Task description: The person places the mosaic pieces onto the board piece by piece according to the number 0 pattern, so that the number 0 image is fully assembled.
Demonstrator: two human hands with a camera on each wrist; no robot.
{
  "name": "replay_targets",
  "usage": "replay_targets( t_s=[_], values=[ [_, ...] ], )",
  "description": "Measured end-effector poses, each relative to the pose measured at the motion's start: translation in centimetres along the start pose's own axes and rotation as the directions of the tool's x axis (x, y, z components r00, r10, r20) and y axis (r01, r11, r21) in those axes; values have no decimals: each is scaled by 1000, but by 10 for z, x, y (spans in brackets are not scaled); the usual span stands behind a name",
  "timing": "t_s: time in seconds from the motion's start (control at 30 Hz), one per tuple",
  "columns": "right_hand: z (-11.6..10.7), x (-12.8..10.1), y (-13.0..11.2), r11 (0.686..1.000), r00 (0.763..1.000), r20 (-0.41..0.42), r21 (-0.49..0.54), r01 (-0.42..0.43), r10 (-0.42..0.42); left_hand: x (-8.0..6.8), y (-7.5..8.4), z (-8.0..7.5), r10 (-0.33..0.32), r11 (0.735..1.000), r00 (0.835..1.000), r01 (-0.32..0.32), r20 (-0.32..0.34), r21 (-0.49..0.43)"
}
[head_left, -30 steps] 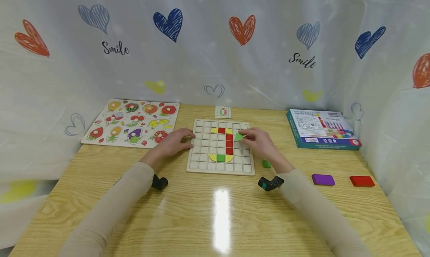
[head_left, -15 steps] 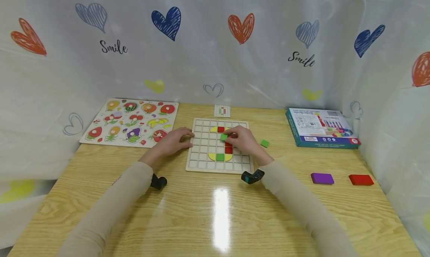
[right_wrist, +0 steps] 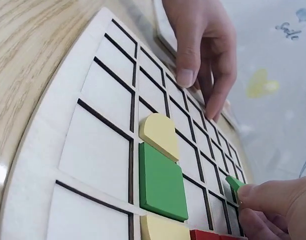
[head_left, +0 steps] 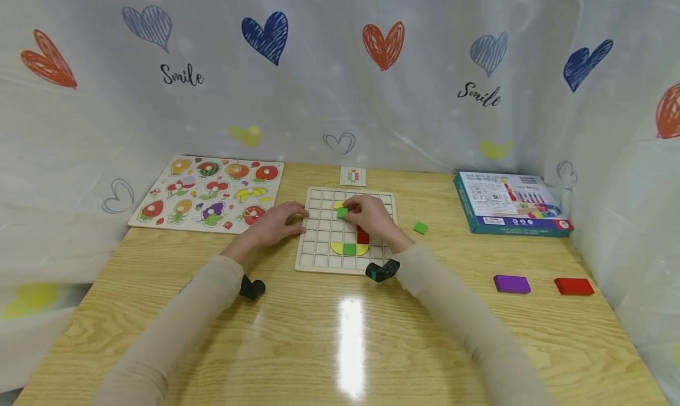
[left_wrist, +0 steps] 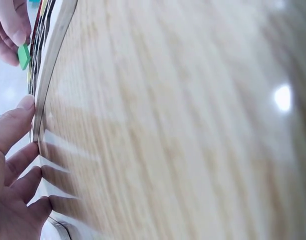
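A square wooden grid board point(head_left: 319, 241) lies on the table, holding yellow rounded pieces point(head_left: 337, 248), a green tile point(right_wrist: 161, 184) and red tiles point(head_left: 363, 238). My right hand point(head_left: 372, 216) pinches another green square tile point(head_left: 342, 212) between thumb and fingertips, over the upper middle cells and tilted. In the right wrist view this held tile point(right_wrist: 234, 182) appears close to the grid. That hand covers part of the red column. My left hand point(head_left: 273, 224) rests at the board's left edge, thumb and fingers spread and touching it. A loose green tile point(head_left: 420, 227) lies right of the board.
Behind the board lies a small pattern card point(head_left: 353, 176). A fruit puzzle board point(head_left: 228, 193) is at the back left, and a flat box point(head_left: 510, 202) at the back right. Purple point(head_left: 512, 284) and red point(head_left: 574, 286) blocks lie towards the right table edge.
My right hand has carried the pinched green tile leftward across the board, from the right columns to the upper middle. The left hand stays at the board's edge.
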State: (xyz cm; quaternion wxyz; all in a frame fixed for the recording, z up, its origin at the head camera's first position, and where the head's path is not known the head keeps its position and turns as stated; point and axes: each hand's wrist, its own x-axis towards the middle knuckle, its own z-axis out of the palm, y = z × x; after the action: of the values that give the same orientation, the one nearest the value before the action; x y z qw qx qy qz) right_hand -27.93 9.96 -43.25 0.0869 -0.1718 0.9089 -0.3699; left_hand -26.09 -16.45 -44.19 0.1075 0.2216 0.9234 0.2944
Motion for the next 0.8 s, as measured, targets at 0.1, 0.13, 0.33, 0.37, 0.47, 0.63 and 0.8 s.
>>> replay_targets(
  t_s=[0.1, 0.13, 0.33, 0.37, 0.47, 0.63, 0.8],
  values=[
    [3, 3, -2, 999, 1000, 10, -33, 18, -17, 0, 0, 0, -2, 1000, 1000, 2, 2, 4],
    [3, 4, -3, 999, 1000, 15, -46, 24, -23, 1, 0, 1, -2, 1000, 1000, 2, 1, 4],
    [7, 7, -5, 995, 999, 28, -101, 18, -16, 1, -1, 1, 9, 1000, 1000, -9, 0, 2],
    [8, 7, -5, 994, 1000, 27, -107, 18, -15, 1, -1, 1, 10, 1000, 1000, -10, 1, 2],
    [9, 8, -4, 991, 999, 25, -131, 33, -30, 1, -2, 1, 15, 1000, 1000, -15, 0, 4],
    [11, 8, -4, 985, 998, 20, -161, 65, -62, 1, -2, 1, 16, 1000, 1000, -16, 1, 5],
    [10, 8, -8, 983, 998, 17, -170, 63, -61, 1, -2, 0, 15, 1000, 1000, -15, -2, 7]
  ],
)
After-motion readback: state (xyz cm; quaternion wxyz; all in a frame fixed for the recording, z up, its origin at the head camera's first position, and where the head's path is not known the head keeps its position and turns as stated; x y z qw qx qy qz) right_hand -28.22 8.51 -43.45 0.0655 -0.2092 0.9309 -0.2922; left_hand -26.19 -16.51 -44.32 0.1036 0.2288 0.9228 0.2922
